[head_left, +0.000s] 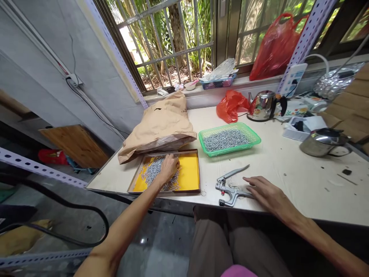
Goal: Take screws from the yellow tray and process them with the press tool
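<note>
My left hand [170, 167] reaches into a shallow tray [189, 173] with a yellow bottom. Its fingers are bent together over a heap of small silvery metal pieces [154, 170]; what they pinch, if anything, is hidden. On the table beside the tray lies a grey hand plier tool [229, 190] with a spring and spread handles. My right hand [266, 192] rests by its lower handle, fingers stretched out and apart, gripping nothing. Behind the tool a green plastic basket [253, 141] holds many more of the small metal pieces.
A large brown paper sack [161, 123] stands behind the tray. Farther back are a red plastic bag [230, 107] and a steel kettle [262, 107]. A steel teapot [319, 143], a white box [295, 130] and cardboard [353, 104] occupy the right. The table's front edge runs before my knees.
</note>
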The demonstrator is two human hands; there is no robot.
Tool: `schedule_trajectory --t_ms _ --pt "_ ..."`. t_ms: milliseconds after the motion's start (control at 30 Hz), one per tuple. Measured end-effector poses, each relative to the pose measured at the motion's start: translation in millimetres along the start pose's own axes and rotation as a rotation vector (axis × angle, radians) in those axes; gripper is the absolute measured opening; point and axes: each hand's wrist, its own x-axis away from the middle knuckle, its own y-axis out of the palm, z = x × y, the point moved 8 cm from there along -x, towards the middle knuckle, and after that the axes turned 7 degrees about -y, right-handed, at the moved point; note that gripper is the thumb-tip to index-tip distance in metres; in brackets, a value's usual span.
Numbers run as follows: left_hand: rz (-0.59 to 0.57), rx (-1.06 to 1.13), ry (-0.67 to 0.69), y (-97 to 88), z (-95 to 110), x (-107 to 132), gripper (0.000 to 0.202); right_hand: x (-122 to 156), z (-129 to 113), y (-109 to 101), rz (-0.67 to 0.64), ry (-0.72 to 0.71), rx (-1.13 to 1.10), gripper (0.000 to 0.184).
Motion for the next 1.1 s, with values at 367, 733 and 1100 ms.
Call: schedule_trajectory --t_ms 367,733,1100 --pt "0.032 0.696 -0.264 -24.5 -37 12 0.021 -42 -53 -12 0.079 -0.138 -0.038 0.028" --pt "-0.560 1.248 -0.269 21.3 112 89 0.023 -7 -33 9 -0.168 -0.074 0.076 0.028" --pt "-0.722 1.091 -0.416 60.0 144 100 0.025 2 -10 1 -0.186 0.039 0.208 0.024"
